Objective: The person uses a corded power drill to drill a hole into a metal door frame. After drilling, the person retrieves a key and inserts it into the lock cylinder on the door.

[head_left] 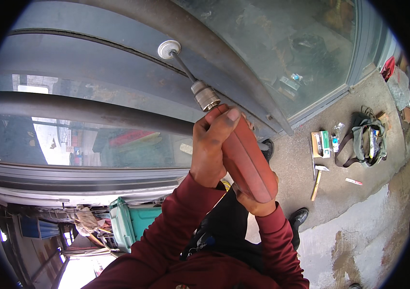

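Both hands are gripping a red drill (246, 159): the left hand (209, 147) is wrapping the front of the body, the right hand (258, 202) is clasping the rear. The bit, tipped with a round disc (169, 49), is pressing against the dark metal frame (118, 62) beside the glass pane (282, 43). A hammer (318, 180) and a bag (366, 139) are lying well apart on the concrete floor (359, 212).

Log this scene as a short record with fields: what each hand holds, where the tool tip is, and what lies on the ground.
left hand: grips the front of the red power drill
right hand: holds the drill's rear end
drill tip: round white attachment against the grey metal frame
ground: hammer, green tool bag, small boxes
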Tool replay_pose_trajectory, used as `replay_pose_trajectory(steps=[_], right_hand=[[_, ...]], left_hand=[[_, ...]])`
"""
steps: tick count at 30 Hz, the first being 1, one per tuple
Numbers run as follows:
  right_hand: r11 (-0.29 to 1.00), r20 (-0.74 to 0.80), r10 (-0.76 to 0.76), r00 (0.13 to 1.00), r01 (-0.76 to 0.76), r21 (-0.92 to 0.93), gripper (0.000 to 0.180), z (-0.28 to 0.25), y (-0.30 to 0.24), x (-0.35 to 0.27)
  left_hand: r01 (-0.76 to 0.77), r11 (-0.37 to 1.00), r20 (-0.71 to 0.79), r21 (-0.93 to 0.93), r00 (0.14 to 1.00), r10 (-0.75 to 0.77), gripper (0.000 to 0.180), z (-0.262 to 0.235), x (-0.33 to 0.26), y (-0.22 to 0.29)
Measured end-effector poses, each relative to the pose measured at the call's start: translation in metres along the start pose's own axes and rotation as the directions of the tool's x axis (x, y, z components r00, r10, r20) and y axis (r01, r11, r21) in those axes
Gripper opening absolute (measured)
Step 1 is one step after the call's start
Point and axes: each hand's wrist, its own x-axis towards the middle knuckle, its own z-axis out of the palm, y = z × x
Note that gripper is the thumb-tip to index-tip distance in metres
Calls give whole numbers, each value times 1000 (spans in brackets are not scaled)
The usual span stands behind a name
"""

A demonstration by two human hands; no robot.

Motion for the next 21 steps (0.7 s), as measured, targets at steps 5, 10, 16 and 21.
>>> replay_pose_trajectory(steps=[5, 10, 16, 21], right_hand=[[996, -21, -38, 999, 37, -76, 71, 0, 4, 2], [999, 2, -33, 999, 33, -41, 70, -2, 10, 2], [996, 9, -40, 999, 41, -82, 68, -2, 12, 3], [1000, 8, -16, 1000, 16, -21, 67, -2, 13, 5]], left_hand=[[-9, 1000, 1, -9, 1000, 9, 36, 0, 1, -4], [-30, 999, 22, -17, 999, 31, 33, -2, 3, -7], [-22, 1000, 15, -19, 1000, 22, 35, -4, 4, -9], [-34, 999, 33, -15, 999, 34, 36, -5, 6, -10]])
